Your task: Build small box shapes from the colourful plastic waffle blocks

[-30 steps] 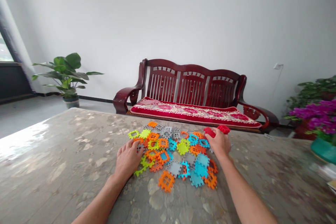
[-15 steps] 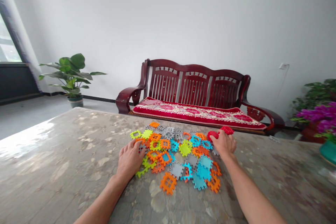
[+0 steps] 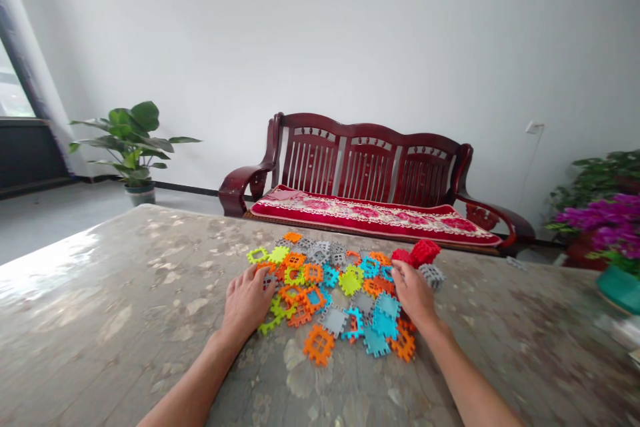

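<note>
Puzzle pieces (image 3: 351, 281) orange, lime, blue, grey, red; seat mat (image 3: 367, 211) red (floral).

More than twenty tiles (image 3: 351, 281), too overlapped to total, and two hands (image 3: 249, 297) are seen at one table (image 3: 150, 320), with one settee (image 3: 365, 133) beyond its far edge and one plant (image 3: 133, 141) beyond its far-left corner.

- Left forearm (image 3: 203, 367): bare, entering from the lower edge and slanting forward and inward.
- Left hand (image 3: 246, 303): back uppermost, palm hidden, fingers loosely bent and directed forward and inward; grip indeterminable.
- Right forearm (image 3: 465, 363): bare, rising from the lower right and slanting forward and inward.
- Right hand (image 3: 415, 297): back largely uppermost, fingers close together, pointing forward and inward; palm hidden, grip indeterminable.
- Hands well apart.
</note>
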`<action>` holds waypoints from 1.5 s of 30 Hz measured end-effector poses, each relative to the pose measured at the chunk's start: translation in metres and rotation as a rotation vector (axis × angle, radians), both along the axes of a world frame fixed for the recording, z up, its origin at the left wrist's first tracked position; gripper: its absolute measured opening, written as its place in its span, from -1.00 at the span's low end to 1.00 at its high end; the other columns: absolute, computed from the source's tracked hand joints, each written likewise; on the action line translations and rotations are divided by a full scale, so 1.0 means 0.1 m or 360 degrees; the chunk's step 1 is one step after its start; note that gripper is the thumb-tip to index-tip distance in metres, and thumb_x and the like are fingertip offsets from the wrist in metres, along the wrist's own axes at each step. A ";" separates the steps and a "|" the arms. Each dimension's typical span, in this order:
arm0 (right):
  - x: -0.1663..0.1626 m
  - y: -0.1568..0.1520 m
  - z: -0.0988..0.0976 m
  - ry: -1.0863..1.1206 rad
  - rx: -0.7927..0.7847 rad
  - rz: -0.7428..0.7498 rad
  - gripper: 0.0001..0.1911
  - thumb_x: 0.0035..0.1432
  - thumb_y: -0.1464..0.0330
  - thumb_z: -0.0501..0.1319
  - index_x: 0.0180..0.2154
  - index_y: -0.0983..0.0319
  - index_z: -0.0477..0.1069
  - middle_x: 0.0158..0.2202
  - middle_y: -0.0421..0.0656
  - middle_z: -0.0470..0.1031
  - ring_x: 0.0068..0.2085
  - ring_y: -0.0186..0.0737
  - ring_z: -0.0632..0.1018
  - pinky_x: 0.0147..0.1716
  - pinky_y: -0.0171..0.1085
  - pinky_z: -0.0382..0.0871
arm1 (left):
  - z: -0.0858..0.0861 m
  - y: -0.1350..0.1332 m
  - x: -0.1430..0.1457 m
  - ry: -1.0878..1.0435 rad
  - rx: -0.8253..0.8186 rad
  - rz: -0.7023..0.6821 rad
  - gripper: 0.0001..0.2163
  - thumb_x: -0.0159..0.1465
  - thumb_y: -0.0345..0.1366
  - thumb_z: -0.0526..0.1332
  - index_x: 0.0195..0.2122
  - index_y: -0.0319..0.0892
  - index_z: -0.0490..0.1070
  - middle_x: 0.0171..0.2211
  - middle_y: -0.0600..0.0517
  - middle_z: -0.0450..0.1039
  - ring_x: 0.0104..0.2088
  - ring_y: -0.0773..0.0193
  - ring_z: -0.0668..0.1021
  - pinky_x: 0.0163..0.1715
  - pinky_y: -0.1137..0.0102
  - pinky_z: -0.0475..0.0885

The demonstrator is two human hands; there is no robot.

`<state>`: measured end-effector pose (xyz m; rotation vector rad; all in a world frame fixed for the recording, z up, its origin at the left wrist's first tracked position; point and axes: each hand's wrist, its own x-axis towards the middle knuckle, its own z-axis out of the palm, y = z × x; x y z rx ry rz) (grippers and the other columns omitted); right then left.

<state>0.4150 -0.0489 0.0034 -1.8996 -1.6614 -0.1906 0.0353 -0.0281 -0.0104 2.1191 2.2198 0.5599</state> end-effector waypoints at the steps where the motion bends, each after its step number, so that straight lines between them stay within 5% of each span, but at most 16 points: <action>1: -0.03 -0.02 -0.03 -0.0021 -0.0021 0.0058 -0.58 0.28 0.22 -0.05 -0.03 0.22 0.47 -0.06 -0.06 0.57 -0.04 -0.10 0.52 0.00 -0.18 0.30 | 0.00 0.00 0.00 -0.0006 0.0001 0.0000 -0.60 0.31 -0.14 0.01 0.13 -0.07 0.38 0.21 -0.10 0.33 0.16 0.06 0.40 0.16 0.16 0.20; 12: -0.34 -0.07 -0.21 0.0084 -0.0131 0.0386 -0.57 0.31 0.25 -0.09 -0.12 0.19 0.53 -0.03 -0.06 0.56 0.01 -0.13 0.50 0.10 -0.12 0.24 | -0.05 0.03 -0.02 -0.0023 0.0015 -0.0020 -0.59 0.32 -0.13 -0.01 0.12 -0.08 0.38 0.21 -0.10 0.33 0.15 0.05 0.40 0.16 0.14 0.21; 26: -0.58 -0.14 -0.12 0.0284 -0.0161 0.0515 -0.58 0.29 0.17 -0.03 -0.08 0.15 0.53 0.04 -0.10 0.52 0.10 -0.09 0.44 0.15 -0.09 0.23 | -0.04 0.01 -0.02 -0.0022 0.0017 0.0000 -0.58 0.32 -0.14 -0.01 0.14 -0.09 0.37 0.21 -0.10 0.33 0.15 0.06 0.41 0.16 0.18 0.21; 35: -0.35 0.34 0.03 0.0040 -0.0094 0.0288 -0.51 0.28 0.21 -0.06 0.08 0.26 0.42 0.16 0.01 0.40 0.21 -0.07 0.35 0.24 -0.09 0.13 | 0.00 0.00 0.00 -0.0030 -0.0017 0.0010 -0.58 0.32 -0.13 -0.01 0.14 -0.09 0.37 0.22 -0.11 0.32 0.15 0.03 0.40 0.16 0.16 0.20; 45: -0.29 0.74 -0.18 -0.0024 -0.0382 0.0228 -0.60 0.28 0.20 0.04 0.07 0.14 0.42 0.18 -0.02 0.40 0.28 -0.08 0.28 0.25 -0.03 0.07 | 0.00 -0.01 0.00 -0.0041 -0.0022 0.0011 -0.59 0.32 -0.14 0.01 0.14 -0.09 0.35 0.23 -0.11 0.30 0.17 0.08 0.38 0.18 0.19 0.16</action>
